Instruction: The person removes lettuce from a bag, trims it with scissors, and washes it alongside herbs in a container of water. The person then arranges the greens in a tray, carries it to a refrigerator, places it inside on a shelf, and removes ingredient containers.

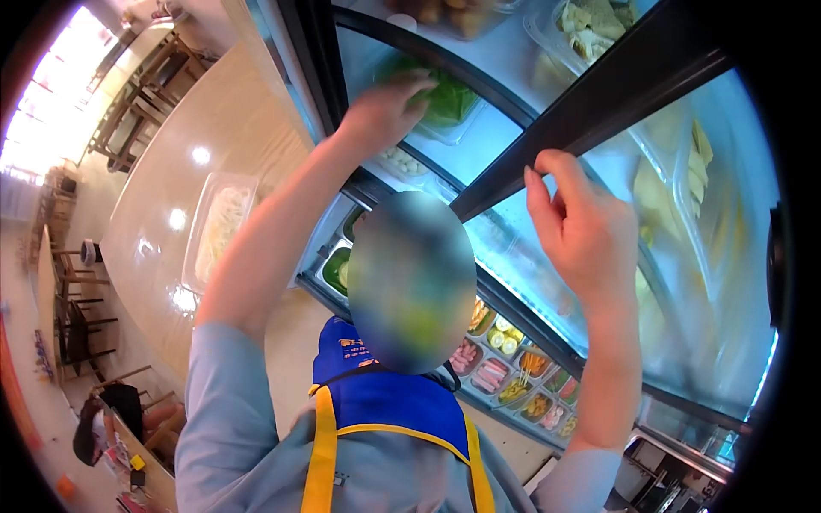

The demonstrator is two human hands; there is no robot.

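My left hand (385,111) is inside the display case, over a clear container of green leaves (453,104); its fingers are slightly apart and somewhat blurred, and I see nothing in them. At the black door frame (599,107) of the case, my right hand (581,227) is curled, with thumb and forefinger at the frame's edge. White round pieces (402,161) sit in a tray just below my left hand. Another clear container (590,26), with pale folded food, lies at the top.
A clear box of pale strands (221,227) rests on the shiny table (154,192) at left. Several trays of cut food (505,342) line the case's lower part. Chairs (81,329) stand at far left, with a person (107,419) near the lower left.
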